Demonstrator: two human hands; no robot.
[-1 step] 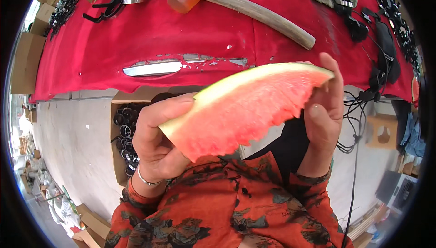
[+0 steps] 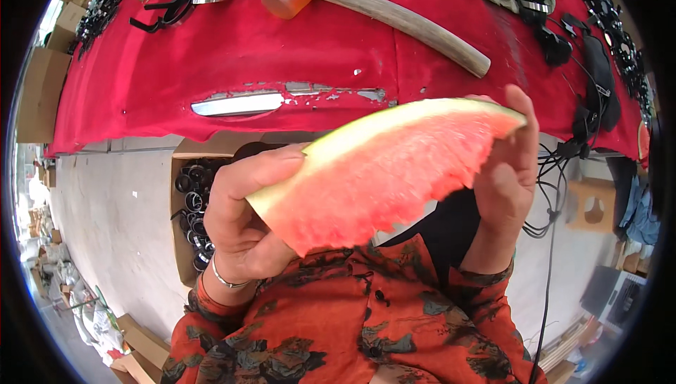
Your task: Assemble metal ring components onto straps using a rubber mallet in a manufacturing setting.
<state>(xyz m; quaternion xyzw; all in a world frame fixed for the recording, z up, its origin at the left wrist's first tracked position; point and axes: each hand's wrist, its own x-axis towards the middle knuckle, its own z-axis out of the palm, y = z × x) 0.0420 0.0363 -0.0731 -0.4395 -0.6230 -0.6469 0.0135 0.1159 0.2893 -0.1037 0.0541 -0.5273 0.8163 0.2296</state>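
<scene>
My floral red shirt (image 2: 317, 320) is nearest, right below the bitten-looking lower edge of the watermelon slice (image 2: 380, 173), so any juice or loose pulp would probably land on it. I hold the slice up in front of my chest: my left hand (image 2: 243, 225) is clamped around its left end, while my right hand (image 2: 503, 190) is half-open at the right tip, its grip partly hidden, so I can't tell how firmly it presses. Wet rind could slip there, and squeezing too hard on the left might crack the flesh. To the left, an open cardboard box (image 2: 204, 146) of black and silver ring-shaped parts (image 2: 189, 183) could catch drips. Beyond the slice, the torn red tablecloth (image 2: 338, 53) bars the way forward, with a wooden-handled mallet (image 2: 405, 20) lying across it; cables (image 2: 553, 204) dangle at my right.
</scene>
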